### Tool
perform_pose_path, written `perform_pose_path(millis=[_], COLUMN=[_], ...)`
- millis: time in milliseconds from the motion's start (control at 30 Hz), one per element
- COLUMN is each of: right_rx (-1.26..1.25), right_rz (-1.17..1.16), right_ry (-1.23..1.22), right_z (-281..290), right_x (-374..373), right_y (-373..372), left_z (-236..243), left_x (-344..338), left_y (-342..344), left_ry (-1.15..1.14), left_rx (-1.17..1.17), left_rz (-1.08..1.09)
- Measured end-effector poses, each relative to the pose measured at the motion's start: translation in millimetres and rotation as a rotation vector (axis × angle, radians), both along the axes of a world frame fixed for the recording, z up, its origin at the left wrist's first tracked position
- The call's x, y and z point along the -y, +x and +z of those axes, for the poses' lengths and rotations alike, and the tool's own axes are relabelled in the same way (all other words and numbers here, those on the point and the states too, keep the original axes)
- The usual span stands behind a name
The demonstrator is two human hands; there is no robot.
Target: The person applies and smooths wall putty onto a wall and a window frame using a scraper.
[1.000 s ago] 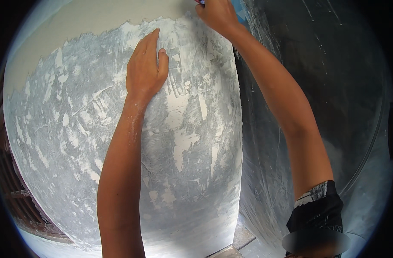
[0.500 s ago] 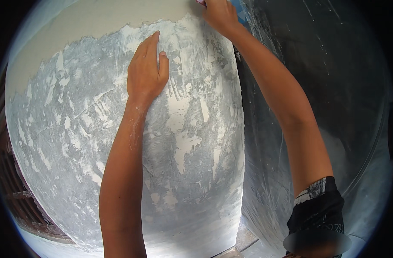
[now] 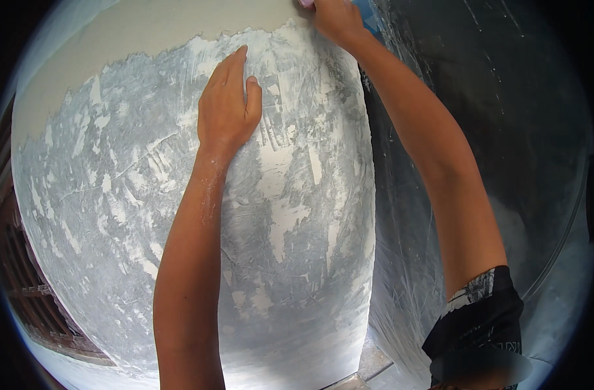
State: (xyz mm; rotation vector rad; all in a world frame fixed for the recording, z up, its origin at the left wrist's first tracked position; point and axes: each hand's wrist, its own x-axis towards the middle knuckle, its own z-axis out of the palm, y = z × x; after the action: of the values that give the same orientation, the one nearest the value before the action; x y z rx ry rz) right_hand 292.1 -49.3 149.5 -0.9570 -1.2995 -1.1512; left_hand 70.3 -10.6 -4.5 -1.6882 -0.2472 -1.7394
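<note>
My left hand (image 3: 228,107) lies flat with straight fingers against a grey wall (image 3: 128,214) streaked with white filler. Its fingertips are just below the ragged edge of a smooth beige coat of plaster (image 3: 147,26). At the top of the view, close to the wall's right edge, my right hand (image 3: 338,19) is closed around a pink object (image 3: 306,2). Most of that object is cut off by the frame, so its kind does not show. Something blue (image 3: 368,16) shows just right of this hand.
Dark, glossy plastic sheeting (image 3: 505,130) with white splashes hangs along the wall's right edge. Dark brown slats (image 3: 40,305) are at the lower left. Pale floor tiles (image 3: 375,361) show at the bottom.
Both hands and the wall appear shifted slightly right in the view. My left hand keeps its flat pose, and my right hand still grips the pink object.
</note>
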Motion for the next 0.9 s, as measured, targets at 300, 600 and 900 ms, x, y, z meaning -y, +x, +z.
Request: perform_pose_path(millis=[300,600,900], right_rx=[0.264,0.361,0.253], right_rz=[-0.059,-0.092,-0.106], right_ry=[0.181,0.091,0.038], right_z=[-50,-72,-11], right_x=[14,1,5], right_y=[-26,-40,-13], left_z=[-2,-2,2], left_x=[1,0,1], left_y=[-9,-13,4], left_ry=[-0.011,-0.018,0.051], left_rx=[0.008,0.01,0.044], left_rz=[0.013,0.029,0.001])
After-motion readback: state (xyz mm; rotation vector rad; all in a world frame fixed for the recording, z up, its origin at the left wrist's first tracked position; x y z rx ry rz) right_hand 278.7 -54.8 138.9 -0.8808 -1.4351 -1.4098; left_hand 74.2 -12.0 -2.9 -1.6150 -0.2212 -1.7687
